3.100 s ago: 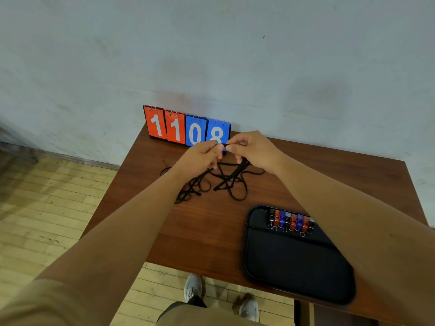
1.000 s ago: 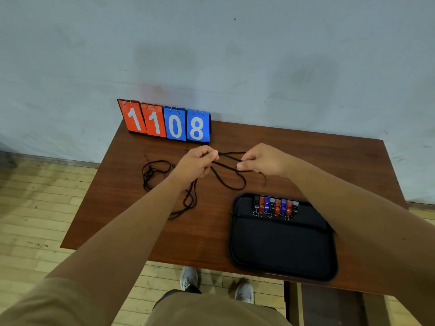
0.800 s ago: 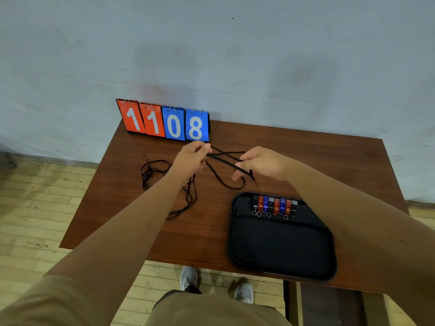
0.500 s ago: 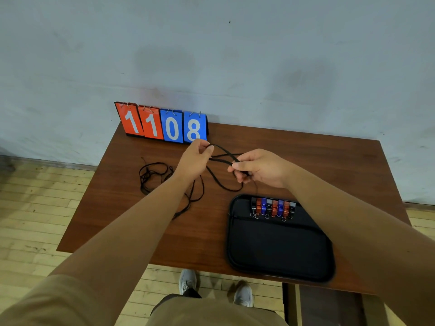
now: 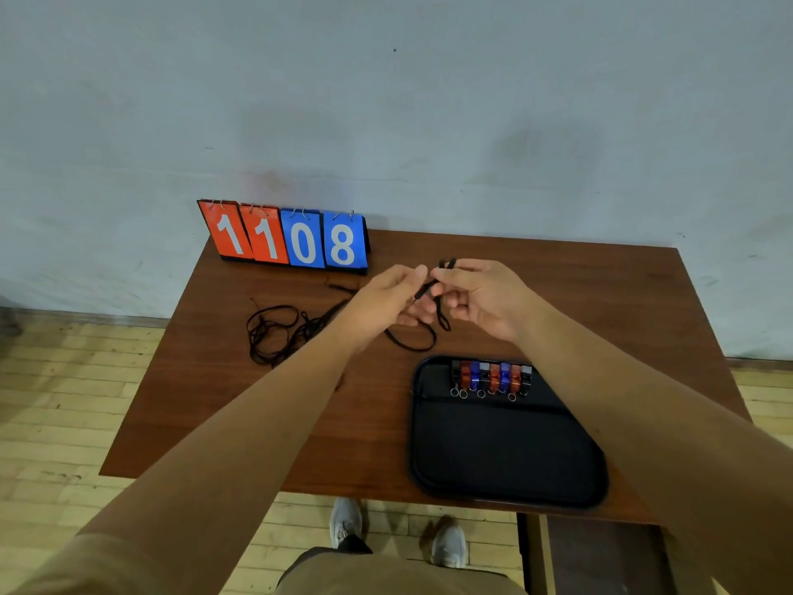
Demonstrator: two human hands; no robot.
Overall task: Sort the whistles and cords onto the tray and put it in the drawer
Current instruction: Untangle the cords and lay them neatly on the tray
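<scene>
Above the table's middle, my left hand point(image 5: 388, 300) and my right hand point(image 5: 480, 296) meet and both pinch one black cord point(image 5: 440, 313), gathered into short loops between the fingers. Its free loop trails onto the wood just below the hands. A loose tangle of more black cords point(image 5: 274, 332) lies on the table to the left. In front of my right forearm lies the black tray point(image 5: 502, 453), which carries a row of several red, blue and black whistles point(image 5: 489, 375) along its far edge. My right forearm hides part of the tray's right side.
A flip scoreboard point(image 5: 285, 238) reading 1108 stands at the table's back left against the grey wall. The brown wooden table point(image 5: 240, 405) ends close in front of me, and my shoes show on the plank floor below. A dark drawer front point(image 5: 600, 560) sits under the table's right side.
My hands have come together, gathering the stretched cord into short loops between them. The camera has shifted slightly. The cord tangle on the left and the tray have stayed put.
</scene>
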